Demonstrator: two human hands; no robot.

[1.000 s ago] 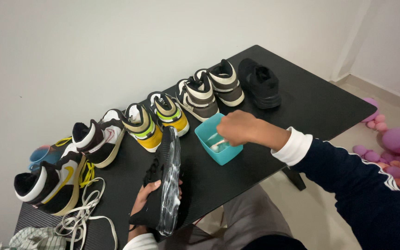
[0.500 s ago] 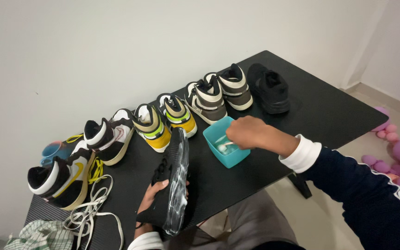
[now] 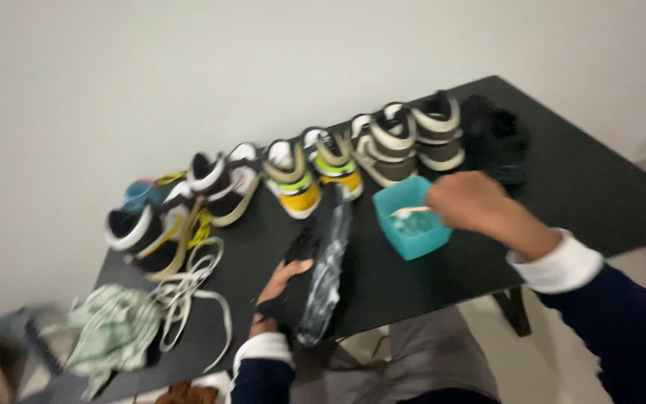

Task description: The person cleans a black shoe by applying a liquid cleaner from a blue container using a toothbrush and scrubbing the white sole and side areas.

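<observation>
My left hand [image 3: 277, 293] grips a black shoe [image 3: 315, 262] at the near edge of the black table [image 3: 600, 202]; the shoe stands on its side with its pale sole toward me. My right hand [image 3: 466, 202] hovers over a teal square tub [image 3: 411, 221] and holds a thin pale stick-like tool [image 3: 411, 212], whose tip reaches into the tub. The picture is blurred, so the tool's kind is unclear.
A row of sneakers lines the back of the table: black-and-white pairs [image 3: 405, 141], a yellow-and-green pair [image 3: 312, 173], dark ones at left [image 3: 162, 224], a black pair [image 3: 496, 138] at right. Loose white laces [image 3: 192, 288] and a striped cloth [image 3: 110, 337] lie at the left. A white wall is behind.
The view has swung left and down, blurring the picture. My right hand stays over the teal tub and my left hand keeps hold of the black shoe.
</observation>
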